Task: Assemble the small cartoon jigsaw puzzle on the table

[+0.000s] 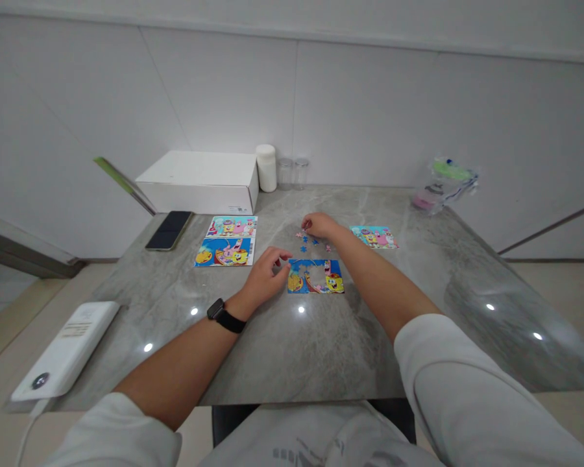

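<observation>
A partly assembled jigsaw puzzle with a blue cartoon picture lies on the table, with a gap in its upper middle. My left hand rests at its left edge, fingers curved and apart, holding nothing. Beyond the puzzle, my right hand has its fingertips pinched together on what looks like a small jigsaw piece, mostly hidden by the fingers. Several loose pieces, among them a blue piece and a pink piece, lie between the right hand and the puzzle.
A printed picture sheet lies left, and a second cartoon puzzle right, beyond my forearm. Around the grey table are a phone, white box, white bottle, clear jars, plastic bag and power bank.
</observation>
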A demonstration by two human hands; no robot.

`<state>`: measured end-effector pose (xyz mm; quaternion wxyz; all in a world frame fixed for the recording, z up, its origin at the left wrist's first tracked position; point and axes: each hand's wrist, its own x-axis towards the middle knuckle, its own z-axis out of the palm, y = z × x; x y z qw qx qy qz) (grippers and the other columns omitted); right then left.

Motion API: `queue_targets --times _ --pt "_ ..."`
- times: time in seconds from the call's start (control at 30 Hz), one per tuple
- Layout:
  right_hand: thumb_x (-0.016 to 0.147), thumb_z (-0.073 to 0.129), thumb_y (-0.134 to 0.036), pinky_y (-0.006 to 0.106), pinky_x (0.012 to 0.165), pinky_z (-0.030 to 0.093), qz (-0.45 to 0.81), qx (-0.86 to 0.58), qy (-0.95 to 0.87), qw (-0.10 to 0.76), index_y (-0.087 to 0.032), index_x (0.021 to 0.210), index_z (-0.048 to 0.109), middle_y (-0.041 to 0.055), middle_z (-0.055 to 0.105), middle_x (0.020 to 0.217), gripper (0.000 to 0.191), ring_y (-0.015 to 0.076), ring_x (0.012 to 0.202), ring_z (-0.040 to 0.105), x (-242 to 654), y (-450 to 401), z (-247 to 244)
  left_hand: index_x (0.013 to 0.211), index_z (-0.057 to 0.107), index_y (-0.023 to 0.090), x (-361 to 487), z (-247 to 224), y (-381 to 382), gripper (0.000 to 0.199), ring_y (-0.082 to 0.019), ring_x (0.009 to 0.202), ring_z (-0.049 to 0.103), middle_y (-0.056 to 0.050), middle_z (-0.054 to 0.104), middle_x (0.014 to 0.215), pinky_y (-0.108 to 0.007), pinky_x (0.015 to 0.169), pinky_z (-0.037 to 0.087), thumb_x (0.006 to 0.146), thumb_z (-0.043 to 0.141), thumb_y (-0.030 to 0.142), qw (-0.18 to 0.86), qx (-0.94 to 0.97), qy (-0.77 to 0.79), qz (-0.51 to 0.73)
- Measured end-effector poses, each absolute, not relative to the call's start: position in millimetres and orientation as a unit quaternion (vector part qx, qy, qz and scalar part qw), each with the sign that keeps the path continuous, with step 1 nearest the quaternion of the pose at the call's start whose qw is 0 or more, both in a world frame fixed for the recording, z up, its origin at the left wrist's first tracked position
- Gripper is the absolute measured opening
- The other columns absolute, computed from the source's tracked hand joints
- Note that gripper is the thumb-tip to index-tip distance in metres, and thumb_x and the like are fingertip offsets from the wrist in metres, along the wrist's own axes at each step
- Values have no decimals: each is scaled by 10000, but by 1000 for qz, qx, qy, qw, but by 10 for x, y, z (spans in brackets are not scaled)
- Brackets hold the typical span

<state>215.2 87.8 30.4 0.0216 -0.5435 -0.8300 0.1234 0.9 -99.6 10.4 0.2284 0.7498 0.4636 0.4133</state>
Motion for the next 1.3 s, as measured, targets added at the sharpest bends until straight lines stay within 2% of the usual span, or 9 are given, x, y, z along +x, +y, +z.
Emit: queue_targets --times 0.17,0.33,0.43,0.53,0.63,0.83,1.1,1.3 --pt "810 727 -109 223 770 483 126 -550 -825 22 -185 1006 801 86 812 1081 223 175 920 715 2244 838 322 1123 668 204 2 99 -995 191 -180 908 597 -51 653 1058 -334 849 513 942 610 215 222 754 458 415" --pt "840 714 -130 217 755 471 143 -556 -816 65 -172 1035 777 67 803 1032 209 156 876 697 2467 703 461 1129 671 205 6 103 -1018 193 -195 938 616 -62 665 1064 -354 873 523 952 603 234 219 774 447 391" --pt "847 721 -170 216 742 483 198 -540 -807 133 -171 1049 772 46 795 978 208 148 839 692 2623 496 574 1131 698 213 21 117 -1057 199 -220 1016 635 -75 675 1074 -387 945 523 959 604 246 209 803 420 367" --pt "842 707 -189 229 730 502 276 -506 -803 151 -177 956 778 21 783 875 135 148 788 691 2723 191 654 1116 741 228 54 152 -1112 198 -238 1052 643 -84 690 1082 -409 977 512 960 623 260 200 837 387 332" --pt "825 705 -209 235 730 519 352 -470 -794 158 -192 914 786 15 786 878 121 149 789 695 2751 -117 666 1086 780 257 95 205 -1166 196 -237 1005 649 -81 709 1056 -408 943 513 971 623 269 201 868 352 286" --pt "798 748 -312 234 634 494 450 -425 -781 81 -184 939 803 2 751 778 198 140 687 648 2691 -402 580 1204 789 304 130 285 -1221 275 -246 1018 654 -89 715 1077 -414 944 514 994 614 325 214 895 312 235" --pt "797 739 -226 234 648 482 377 -455 -806 40 -204 884 805 3 775 777 111 155 705 685 2584 -424 491 1198 798 315 106 264 -1235 268 -246 1017 657 -89 707 1089 -429 949 515 979 643 327 206 902 301 228" --pt "782 731 -178 232 653 457 347 -443 -826 11 -228 878 810 -5 802 826 133 164 751 712 2527 -483 468 1182 799 310 112 243 -1241 260 -248 1041 658 -92 707 1122 -432 968 512 969 653 344 202 907 300 216"
